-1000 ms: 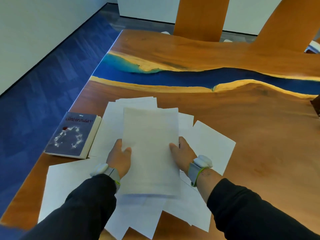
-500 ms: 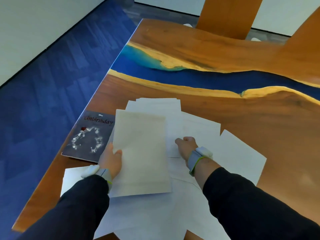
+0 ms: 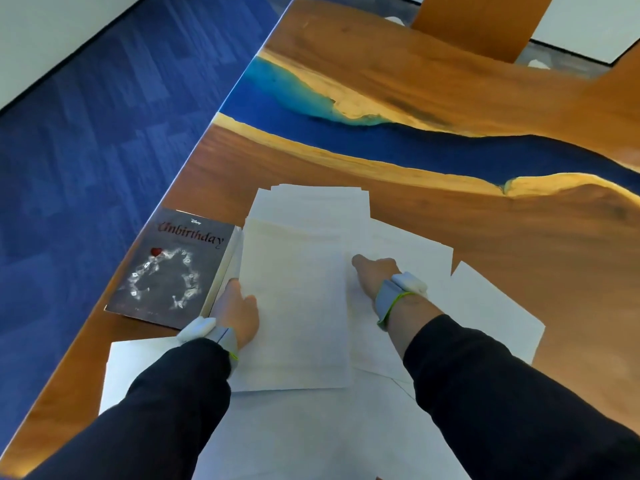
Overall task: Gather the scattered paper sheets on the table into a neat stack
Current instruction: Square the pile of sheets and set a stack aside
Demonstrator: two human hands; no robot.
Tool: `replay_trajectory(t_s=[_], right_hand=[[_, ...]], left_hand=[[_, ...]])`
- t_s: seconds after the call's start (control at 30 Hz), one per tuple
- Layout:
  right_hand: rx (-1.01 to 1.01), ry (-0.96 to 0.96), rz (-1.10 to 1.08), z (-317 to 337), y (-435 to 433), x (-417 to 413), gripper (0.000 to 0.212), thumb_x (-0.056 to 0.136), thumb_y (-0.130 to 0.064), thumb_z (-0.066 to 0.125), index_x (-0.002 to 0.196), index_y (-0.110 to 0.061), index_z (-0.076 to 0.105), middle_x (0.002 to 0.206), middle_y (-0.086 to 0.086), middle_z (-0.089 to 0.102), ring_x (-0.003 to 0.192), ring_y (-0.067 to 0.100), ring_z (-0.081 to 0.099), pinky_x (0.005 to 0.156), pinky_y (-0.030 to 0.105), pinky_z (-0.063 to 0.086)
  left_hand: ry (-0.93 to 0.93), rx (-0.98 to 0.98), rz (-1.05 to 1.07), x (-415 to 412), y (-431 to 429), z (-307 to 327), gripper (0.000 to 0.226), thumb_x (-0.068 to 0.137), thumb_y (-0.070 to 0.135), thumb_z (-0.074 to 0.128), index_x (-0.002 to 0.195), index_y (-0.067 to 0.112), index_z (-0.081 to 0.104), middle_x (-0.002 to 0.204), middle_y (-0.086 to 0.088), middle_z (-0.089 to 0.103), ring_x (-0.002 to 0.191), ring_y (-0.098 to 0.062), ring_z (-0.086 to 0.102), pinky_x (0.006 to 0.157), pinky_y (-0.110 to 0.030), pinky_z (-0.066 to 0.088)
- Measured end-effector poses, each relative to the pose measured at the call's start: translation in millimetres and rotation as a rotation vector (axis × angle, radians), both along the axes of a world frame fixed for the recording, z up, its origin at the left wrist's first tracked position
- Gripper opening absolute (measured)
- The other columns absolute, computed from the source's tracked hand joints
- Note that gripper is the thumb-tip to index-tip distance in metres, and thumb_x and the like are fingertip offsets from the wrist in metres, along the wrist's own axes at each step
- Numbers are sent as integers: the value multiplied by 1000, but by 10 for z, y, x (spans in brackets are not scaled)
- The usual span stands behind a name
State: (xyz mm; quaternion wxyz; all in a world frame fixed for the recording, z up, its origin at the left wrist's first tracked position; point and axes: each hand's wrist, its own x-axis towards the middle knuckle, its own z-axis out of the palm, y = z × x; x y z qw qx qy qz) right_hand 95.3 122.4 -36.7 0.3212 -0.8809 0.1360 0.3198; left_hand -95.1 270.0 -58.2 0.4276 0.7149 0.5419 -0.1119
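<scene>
My left hand (image 3: 238,315) grips the left edge of a small stack of white sheets (image 3: 294,306), thumb on top, held just above the table. My right hand (image 3: 375,273) rests with fingers curled on a loose sheet (image 3: 412,251) to the right of the stack; I cannot tell whether it pinches the paper. More white sheets lie spread around: a few overlapping behind the stack (image 3: 311,206), one at the right (image 3: 491,313), one at the near left (image 3: 138,362), and a large one in front under my arms (image 3: 311,431).
A dark paperback book (image 3: 173,268) lies at the table's left edge, right beside the held stack. The wooden table (image 3: 450,216) has a blue resin river across its middle. Blue carpet drops off to the left. A wooden chair back (image 3: 478,22) stands at the far side.
My right hand has let go of the stack and moved right onto a loose sheet. My left hand now holds the stack alone, shifted toward the book.
</scene>
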Motion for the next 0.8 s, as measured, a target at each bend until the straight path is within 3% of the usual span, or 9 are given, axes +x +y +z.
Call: replay_trajectory(t_s=[0.13, 0.2, 0.27, 0.33, 0.4, 0.43, 0.5, 0.63, 0.8], right_hand=[[55, 38, -26, -18, 101, -4, 68, 77, -40, 63, 130, -1, 46, 106, 13, 58, 88, 33, 59, 78, 36, 51], [68, 34, -9, -37, 107, -9, 55, 76, -40, 65, 116, -4, 51, 91, 8, 56, 79, 29, 56, 73, 34, 49], [81, 36, 36, -67, 100, -9, 38, 75, -42, 66, 85, -8, 53, 73, 3, 51, 64, 25, 52, 68, 33, 45], [112, 16, 79, -74, 90, -17, 32, 73, -41, 66, 72, -13, 51, 73, 2, 50, 62, 23, 46, 66, 33, 41], [146, -12, 65, -76, 93, -28, 42, 74, -40, 68, 102, -9, 60, 95, 4, 55, 74, 24, 47, 74, 34, 48], [154, 2, 39, -74, 100, -34, 60, 75, -39, 68, 123, -7, 53, 105, 8, 56, 79, 26, 49, 74, 35, 48], [152, 46, 15, -53, 126, -53, 78, 74, -41, 68, 138, -6, 40, 109, 13, 56, 79, 28, 51, 67, 34, 43], [50, 22, -9, -48, 137, -23, 56, 73, -40, 65, 108, -6, 37, 96, 8, 50, 75, 28, 53, 65, 33, 44], [71, 69, -1, -82, 103, 34, 41, 79, -31, 63, 102, -4, 44, 76, 7, 45, 58, 20, 39, 57, 30, 31]], left_hand=[[46, 1, -30, 66, -5, 40, 24, 105, 14, 41, 127, 5, 45, 107, -12, 56, 89, -26, 48, 78, -34, 37], [54, -5, -39, 92, -16, 77, 24, 105, 12, 40, 126, 3, 45, 101, -11, 53, 86, -26, 48, 75, -34, 37], [61, -7, -53, 109, -19, 103, 26, 106, 12, 39, 129, 3, 44, 103, -12, 53, 88, -26, 49, 75, -34, 36], [62, -13, -67, 114, -18, 135, 27, 106, 13, 39, 131, 4, 43, 106, -14, 54, 89, -26, 49, 76, -33, 37], [57, -23, -74, 115, -12, 151, 27, 106, 13, 39, 132, 4, 43, 109, -15, 55, 89, -26, 49, 76, -34, 37], [56, -27, -78, 114, -10, 158, 27, 106, 13, 39, 131, 4, 43, 110, -17, 55, 89, -26, 49, 76, -34, 37], [52, -30, -89, 111, -2, 167, 24, 106, 13, 39, 128, 3, 43, 109, -17, 55, 89, -26, 49, 76, -34, 37], [38, -61, -107, 117, 5, 164, 23, 106, 15, 41, 126, 4, 43, 109, -17, 56, 90, -27, 52, 77, -34, 38], [37, -69, -128, 134, -10, 138, 26, 106, 17, 41, 129, 6, 43, 116, -19, 60, 104, -34, 60, 81, -35, 43]])
